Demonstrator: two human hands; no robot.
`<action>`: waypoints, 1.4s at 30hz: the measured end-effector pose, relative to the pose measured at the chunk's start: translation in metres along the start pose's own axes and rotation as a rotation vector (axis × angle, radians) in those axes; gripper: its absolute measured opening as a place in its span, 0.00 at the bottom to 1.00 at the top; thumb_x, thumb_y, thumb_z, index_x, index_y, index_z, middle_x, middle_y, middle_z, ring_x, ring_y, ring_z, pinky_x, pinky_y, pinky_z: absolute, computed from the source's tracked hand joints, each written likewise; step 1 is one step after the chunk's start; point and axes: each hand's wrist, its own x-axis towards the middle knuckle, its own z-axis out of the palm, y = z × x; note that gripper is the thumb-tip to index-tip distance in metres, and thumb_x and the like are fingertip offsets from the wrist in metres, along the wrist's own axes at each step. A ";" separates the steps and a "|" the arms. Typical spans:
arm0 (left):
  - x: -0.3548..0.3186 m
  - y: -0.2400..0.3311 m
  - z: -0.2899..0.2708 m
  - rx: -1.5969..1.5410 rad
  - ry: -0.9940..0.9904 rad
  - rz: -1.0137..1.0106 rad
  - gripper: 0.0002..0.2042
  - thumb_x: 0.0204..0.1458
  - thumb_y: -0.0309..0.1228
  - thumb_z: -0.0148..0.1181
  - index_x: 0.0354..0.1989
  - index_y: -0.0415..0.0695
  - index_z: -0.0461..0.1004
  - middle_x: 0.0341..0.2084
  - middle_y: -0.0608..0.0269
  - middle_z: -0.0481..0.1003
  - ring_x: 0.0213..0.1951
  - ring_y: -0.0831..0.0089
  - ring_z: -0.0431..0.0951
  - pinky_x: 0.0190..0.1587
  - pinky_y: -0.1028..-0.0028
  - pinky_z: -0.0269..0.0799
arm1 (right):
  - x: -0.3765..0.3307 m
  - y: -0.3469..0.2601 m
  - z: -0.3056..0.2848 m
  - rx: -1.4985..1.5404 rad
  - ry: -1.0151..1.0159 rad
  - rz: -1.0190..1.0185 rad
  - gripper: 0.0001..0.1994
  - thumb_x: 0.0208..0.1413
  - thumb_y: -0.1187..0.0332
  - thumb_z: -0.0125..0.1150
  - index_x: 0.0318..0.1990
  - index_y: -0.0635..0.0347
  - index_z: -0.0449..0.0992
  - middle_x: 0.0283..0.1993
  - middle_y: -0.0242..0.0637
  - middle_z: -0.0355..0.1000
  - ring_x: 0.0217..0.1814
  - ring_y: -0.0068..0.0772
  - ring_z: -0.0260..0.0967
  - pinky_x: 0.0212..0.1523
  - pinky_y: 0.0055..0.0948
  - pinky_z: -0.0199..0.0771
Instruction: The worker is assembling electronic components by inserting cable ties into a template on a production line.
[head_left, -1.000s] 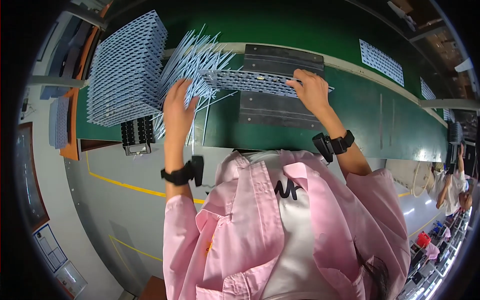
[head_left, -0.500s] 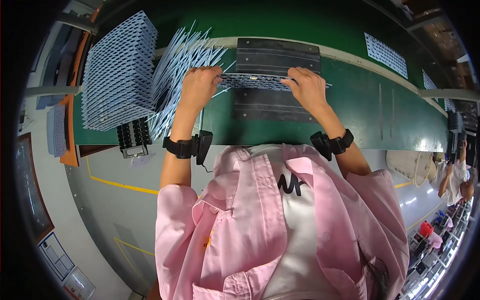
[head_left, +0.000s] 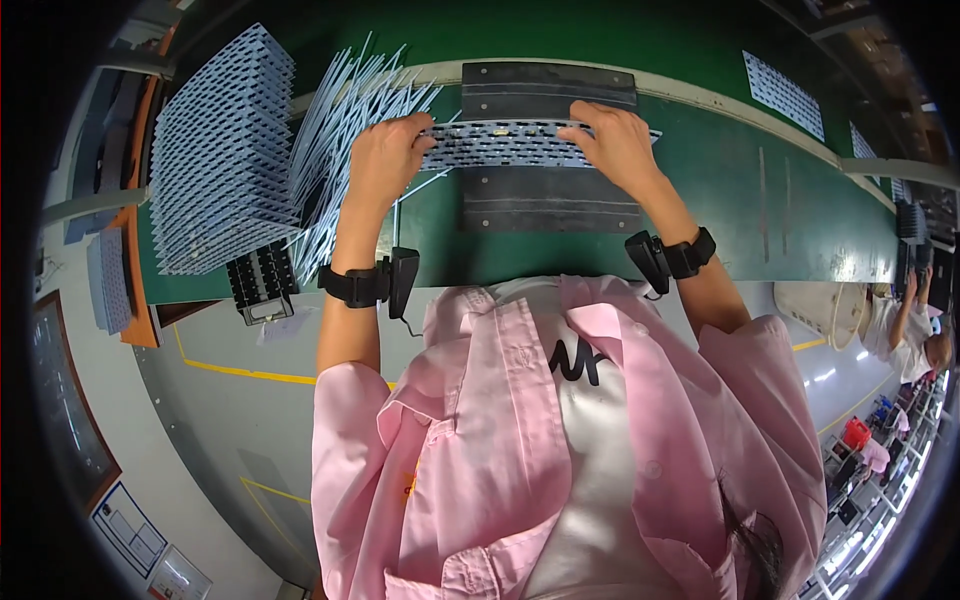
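A long pale-blue perforated panel [head_left: 505, 145] lies across a dark grey mat [head_left: 548, 195] on the green work surface [head_left: 760, 190]. My left hand [head_left: 385, 160] grips the panel's left end and my right hand [head_left: 618, 145] grips its right end. Both wrists wear black bands with a small black device. Just left of my left hand, several thin pale-blue strips [head_left: 345, 130] lie fanned out in a loose heap.
A tall stack of perforated pale-blue panels [head_left: 215, 155] stands at the left. A small black holder [head_left: 262, 282] sits at the bench's front edge. Another perforated panel [head_left: 785, 95] lies far right on the green surface. Another person [head_left: 915, 330] works at the right.
My left hand has moved right from the fanned strips to the panel's left end. Both hands now hold the panel over the mat.
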 end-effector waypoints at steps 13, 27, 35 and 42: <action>0.063 -0.036 0.047 0.161 -0.315 -0.232 0.20 0.39 0.31 0.59 0.45 0.49 0.67 0.47 0.59 0.66 0.50 0.61 0.64 0.53 0.50 0.50 | 0.069 0.082 0.065 0.151 -0.319 0.319 0.14 0.39 0.57 0.62 0.29 0.56 0.74 0.27 0.41 0.71 0.27 0.38 0.67 0.33 0.30 0.65; -0.145 -0.137 -0.077 0.364 0.678 -0.566 0.17 0.45 0.18 0.47 0.46 0.39 0.64 0.43 0.55 0.68 0.47 0.61 0.67 0.51 0.69 0.59 | 0.202 0.186 0.067 0.331 -0.172 0.307 0.16 0.35 0.53 0.64 0.23 0.57 0.76 0.23 0.36 0.71 0.27 0.30 0.68 0.30 0.28 0.65; -0.179 -0.190 -0.111 0.593 0.290 -0.633 0.15 0.40 0.19 0.51 0.39 0.44 0.70 0.38 0.58 0.70 0.45 0.60 0.67 0.48 0.68 0.59 | 0.195 0.203 0.082 0.081 0.053 0.290 0.15 0.43 0.61 0.59 0.35 0.62 0.75 0.31 0.36 0.72 0.34 0.25 0.67 0.34 0.23 0.64; -0.146 -0.189 -0.157 0.418 -0.066 -0.654 0.06 0.38 0.22 0.56 0.28 0.40 0.72 0.28 0.58 0.72 0.36 0.61 0.71 0.38 0.71 0.64 | 0.136 0.110 -0.041 0.405 0.107 0.136 0.10 0.49 0.69 0.52 0.38 0.61 0.74 0.35 0.37 0.72 0.41 0.23 0.67 0.42 0.22 0.63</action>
